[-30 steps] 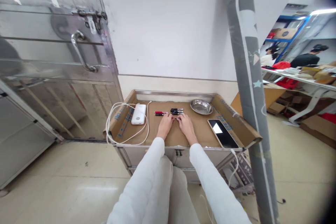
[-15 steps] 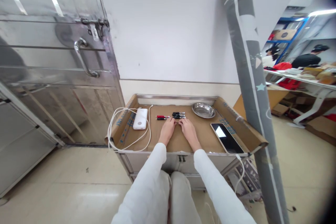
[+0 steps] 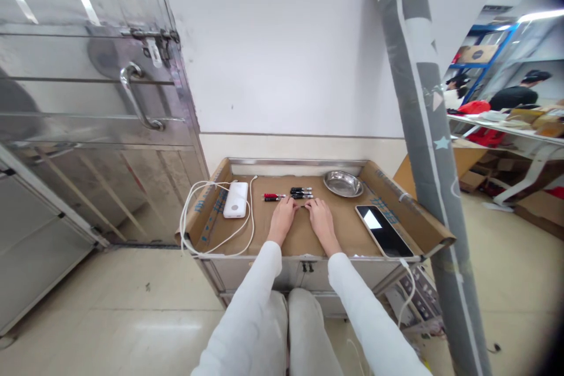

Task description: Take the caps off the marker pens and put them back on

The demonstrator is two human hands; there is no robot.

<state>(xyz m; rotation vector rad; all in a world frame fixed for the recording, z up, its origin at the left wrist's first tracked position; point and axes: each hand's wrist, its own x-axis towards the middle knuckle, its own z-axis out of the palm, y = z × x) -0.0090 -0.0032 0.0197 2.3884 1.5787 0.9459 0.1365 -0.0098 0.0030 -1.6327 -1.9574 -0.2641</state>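
My left hand (image 3: 282,217) and my right hand (image 3: 321,219) rest on the cardboard-lined cart top (image 3: 304,235), fingertips pinched towards each other. Between them lies a thin dark pen-like piece (image 3: 301,205) that both sets of fingers seem to grip. Just beyond the fingertips lie black pens (image 3: 301,192) and, to their left, red-and-black pens (image 3: 274,196). What exactly sits between the fingers is too small to name with certainty.
A white power bank (image 3: 235,199) with a looping white cable (image 3: 194,211) lies at the left. A steel dish (image 3: 343,183) stands at the back right, a phone (image 3: 383,231) at the right. A grey rolled mat (image 3: 423,129) leans beside the cart. People work at a far table (image 3: 520,129).
The view has shifted slightly; my hands stay together at the same spot, with the right hand edged a little to the right.
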